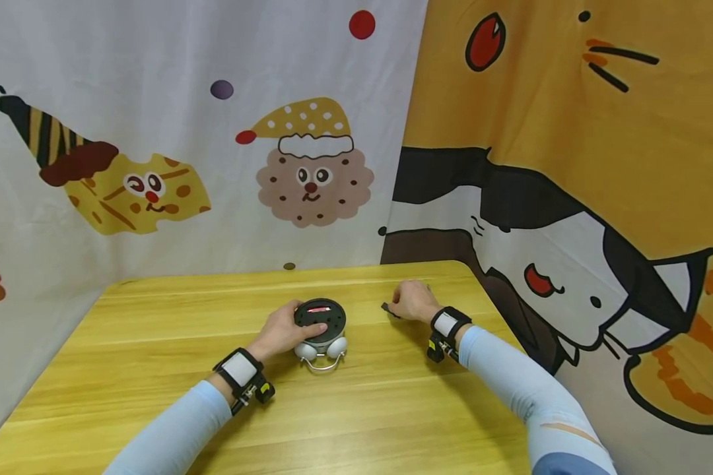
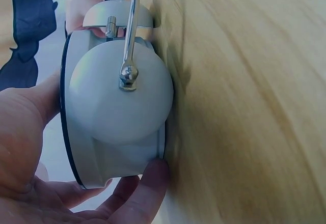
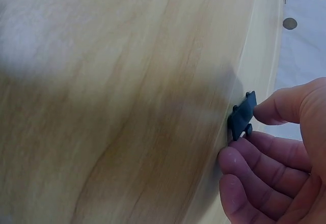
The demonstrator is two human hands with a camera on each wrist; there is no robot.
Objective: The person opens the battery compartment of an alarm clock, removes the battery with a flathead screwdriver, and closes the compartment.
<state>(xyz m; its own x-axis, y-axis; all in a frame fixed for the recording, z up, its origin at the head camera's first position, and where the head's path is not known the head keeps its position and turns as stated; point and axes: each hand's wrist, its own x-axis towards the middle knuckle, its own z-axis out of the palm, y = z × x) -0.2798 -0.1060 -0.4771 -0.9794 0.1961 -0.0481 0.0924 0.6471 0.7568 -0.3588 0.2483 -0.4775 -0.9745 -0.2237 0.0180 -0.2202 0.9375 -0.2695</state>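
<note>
A white twin-bell alarm clock [image 1: 331,322] lies face down, its black back up and its bells and wire handle toward me. Its battery slot is uncovered, and a red-and-white battery [image 1: 319,309] shows inside. My left hand [image 1: 279,333] grips the clock from the left, thumb over the back; in the left wrist view the fingers [image 2: 153,175] curl round its side, low by the tabletop. Off to the right, my right hand [image 1: 414,301] pinches a small black battery cover [image 3: 243,116] between thumb and fingers, close over the table.
Both hands work over a yellow wood-grain table [image 1: 356,415] with a rounded far corner. A cartoon-printed curtain [image 1: 172,251] hangs right behind its far edge and along the right side. Each wrist wears a strap with a small camera.
</note>
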